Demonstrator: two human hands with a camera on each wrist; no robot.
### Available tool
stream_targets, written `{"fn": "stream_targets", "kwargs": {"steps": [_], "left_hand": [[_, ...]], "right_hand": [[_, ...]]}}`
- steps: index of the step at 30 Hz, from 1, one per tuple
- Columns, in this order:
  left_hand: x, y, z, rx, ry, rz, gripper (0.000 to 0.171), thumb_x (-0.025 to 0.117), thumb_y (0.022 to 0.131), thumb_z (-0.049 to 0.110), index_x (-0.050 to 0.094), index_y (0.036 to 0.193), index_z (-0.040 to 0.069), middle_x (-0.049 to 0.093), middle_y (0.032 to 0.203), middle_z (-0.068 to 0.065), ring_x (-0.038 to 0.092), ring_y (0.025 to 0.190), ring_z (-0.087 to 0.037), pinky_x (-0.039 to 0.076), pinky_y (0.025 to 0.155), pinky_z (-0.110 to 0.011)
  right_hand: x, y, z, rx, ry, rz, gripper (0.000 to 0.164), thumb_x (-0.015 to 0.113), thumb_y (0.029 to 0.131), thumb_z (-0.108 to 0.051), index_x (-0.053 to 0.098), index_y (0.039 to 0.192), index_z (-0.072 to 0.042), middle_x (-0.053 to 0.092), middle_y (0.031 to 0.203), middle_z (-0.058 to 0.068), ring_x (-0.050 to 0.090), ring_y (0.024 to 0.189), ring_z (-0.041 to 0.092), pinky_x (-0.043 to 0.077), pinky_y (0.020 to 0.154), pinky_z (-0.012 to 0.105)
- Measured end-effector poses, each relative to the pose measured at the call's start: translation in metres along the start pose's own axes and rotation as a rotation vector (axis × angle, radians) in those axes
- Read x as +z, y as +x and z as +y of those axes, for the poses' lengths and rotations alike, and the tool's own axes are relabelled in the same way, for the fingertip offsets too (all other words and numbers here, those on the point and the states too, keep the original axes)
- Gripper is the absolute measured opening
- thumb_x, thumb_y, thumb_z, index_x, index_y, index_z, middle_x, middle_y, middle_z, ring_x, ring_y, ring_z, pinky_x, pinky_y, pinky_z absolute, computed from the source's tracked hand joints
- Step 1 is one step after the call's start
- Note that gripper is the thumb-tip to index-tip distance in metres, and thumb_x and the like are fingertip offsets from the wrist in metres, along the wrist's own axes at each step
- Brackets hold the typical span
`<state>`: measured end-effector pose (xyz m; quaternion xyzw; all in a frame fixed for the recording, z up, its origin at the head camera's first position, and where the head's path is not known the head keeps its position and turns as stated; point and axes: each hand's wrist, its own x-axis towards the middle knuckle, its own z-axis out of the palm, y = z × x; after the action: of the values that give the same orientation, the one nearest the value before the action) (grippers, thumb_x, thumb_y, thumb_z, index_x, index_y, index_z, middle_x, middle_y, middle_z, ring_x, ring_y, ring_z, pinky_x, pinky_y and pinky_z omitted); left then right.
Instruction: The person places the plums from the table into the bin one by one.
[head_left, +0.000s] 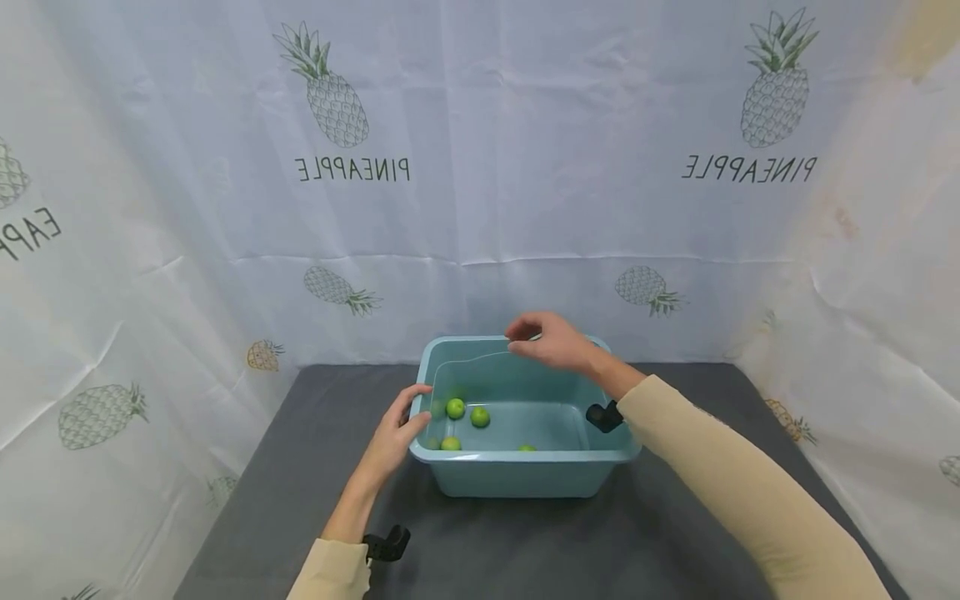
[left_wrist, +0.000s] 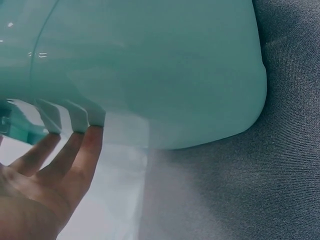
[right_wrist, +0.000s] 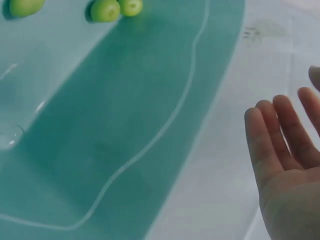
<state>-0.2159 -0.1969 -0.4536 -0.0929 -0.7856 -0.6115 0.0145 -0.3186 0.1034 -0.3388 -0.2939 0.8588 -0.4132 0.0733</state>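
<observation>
A pale teal plastic tub (head_left: 521, 477) stands on the dark grey table, several small green apples (head_left: 480, 417) in its bottom, most of them toward the left. At the tub's left rim my left hand (head_left: 395, 427) holds on, thumb and index finger over the edge. The left wrist view shows its other fingers (left_wrist: 88, 150) with their tips against the outer wall. Above the far rim hovers my right hand (head_left: 551, 340), holding nothing. Its fingers (right_wrist: 260, 135) are relaxed and spread a little in the right wrist view, off to the side of the tub.
Dark grey cloth covers the table (head_left: 315, 433). White curtains (head_left: 510, 208) printed with pineapples hang behind and on both sides, the back one close to the tub's far side. A black wrist strap camera (head_left: 386, 543) sits on each wrist.
</observation>
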Motion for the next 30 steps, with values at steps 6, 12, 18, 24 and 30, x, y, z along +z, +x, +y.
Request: {"fn": "stream_targets", "kwargs": {"steps": [6, 12, 18, 24, 30], "left_hand": [[-0.002, 0.000, 0.001, -0.012, 0.000, -0.008, 0.042, 0.054, 0.106, 0.015, 0.047, 0.148, 0.013, 0.028, 0.164, -0.015, 0.021, 0.152, -0.036, 0.024, 0.114, -0.063], [-0.003, 0.000, 0.000, -0.020, 0.014, -0.020, 0.045, 0.055, 0.106, 0.017, 0.044, 0.149, 0.012, 0.025, 0.165, -0.015, 0.019, 0.153, -0.036, 0.023, 0.115, -0.063], [-0.003, 0.001, 0.001, -0.041, 0.020, -0.011, 0.046, 0.056, 0.105, 0.019, 0.045, 0.150, 0.015, 0.026, 0.165, -0.014, 0.019, 0.153, -0.035, 0.024, 0.115, -0.063], [-0.003, 0.000, 0.002, -0.054, 0.014, -0.027, 0.049, 0.055, 0.106, 0.026, 0.042, 0.152, 0.019, 0.026, 0.165, -0.008, 0.011, 0.155, -0.032, 0.018, 0.117, -0.063], [-0.002, 0.000, 0.002, -0.043, -0.009, -0.033, 0.050, 0.051, 0.108, 0.031, 0.040, 0.155, 0.019, 0.023, 0.166, -0.008, 0.010, 0.155, -0.032, 0.017, 0.117, -0.063]], "right_hand": [[-0.013, -0.011, -0.008, -0.022, -0.051, 0.063, 0.027, 0.061, 0.101, -0.016, 0.066, 0.123, 0.000, 0.066, 0.118, 0.013, 0.061, 0.112, 0.030, 0.049, 0.095, 0.047], [-0.030, -0.030, -0.013, -0.039, -0.076, 0.115, 0.027, 0.061, 0.102, -0.016, 0.066, 0.124, -0.001, 0.065, 0.120, 0.015, 0.061, 0.113, 0.030, 0.048, 0.099, 0.047], [-0.038, -0.054, -0.012, -0.043, -0.124, 0.174, 0.025, 0.063, 0.101, -0.016, 0.066, 0.122, -0.001, 0.066, 0.120, 0.014, 0.062, 0.111, 0.030, 0.049, 0.098, 0.047], [-0.044, -0.083, -0.007, -0.012, -0.140, 0.235, 0.026, 0.064, 0.100, -0.014, 0.064, 0.123, -0.001, 0.064, 0.122, 0.017, 0.061, 0.112, 0.032, 0.047, 0.100, 0.050], [-0.044, -0.113, -0.003, 0.005, -0.184, 0.306, 0.027, 0.065, 0.100, -0.014, 0.064, 0.124, 0.000, 0.063, 0.122, 0.019, 0.060, 0.115, 0.038, 0.046, 0.100, 0.055]]}}
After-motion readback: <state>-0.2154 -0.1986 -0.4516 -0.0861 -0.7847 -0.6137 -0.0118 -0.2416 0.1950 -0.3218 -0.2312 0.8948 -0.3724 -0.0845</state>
